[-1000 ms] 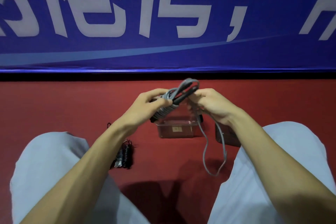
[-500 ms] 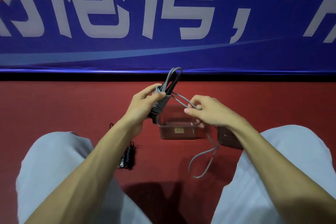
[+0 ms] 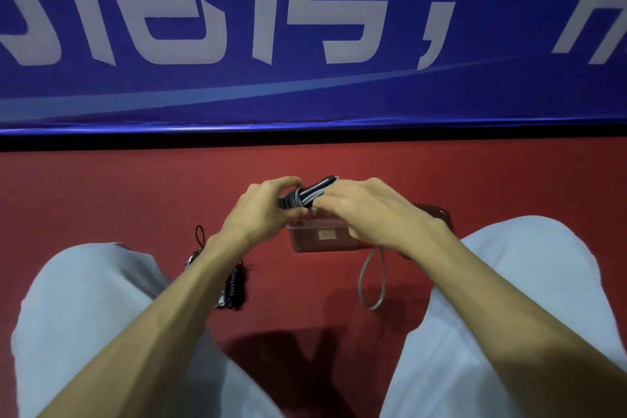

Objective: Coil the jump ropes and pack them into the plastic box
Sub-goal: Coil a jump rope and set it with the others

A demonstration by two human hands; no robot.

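Mid-coil on the grey jump rope [image 3: 307,195] — held up in the air, just above the far edge of the plastic box [image 3: 322,243]. Clamped round the bundle's left end with the left hand [image 3: 261,214], fingers curled. Covered at its right end by the right hand [image 3: 373,214], fingers bent over the turns and gripping them, by the look of it. Not finished yet: a loose loop [image 3: 371,278] dangling below the right hand, on the near side of the box, yet to be wound in. Nothing to be seen in the visible part of the box, so probably no packing done so far. Left of it on the red floor [image 3: 101,197], a black jump rope [image 3: 234,285], looking bundled already but not boxed. Off to the right, partly hidden behind the right hand, a dark lid-like piece [image 3: 441,214] — hard to identify. As for writing: big white characters plus a comma on the blue banner [image 3: 305,102] at the far side, cropped at the top, not safely readable. On the box's near wall, a small label [image 3: 325,235], too small to read.
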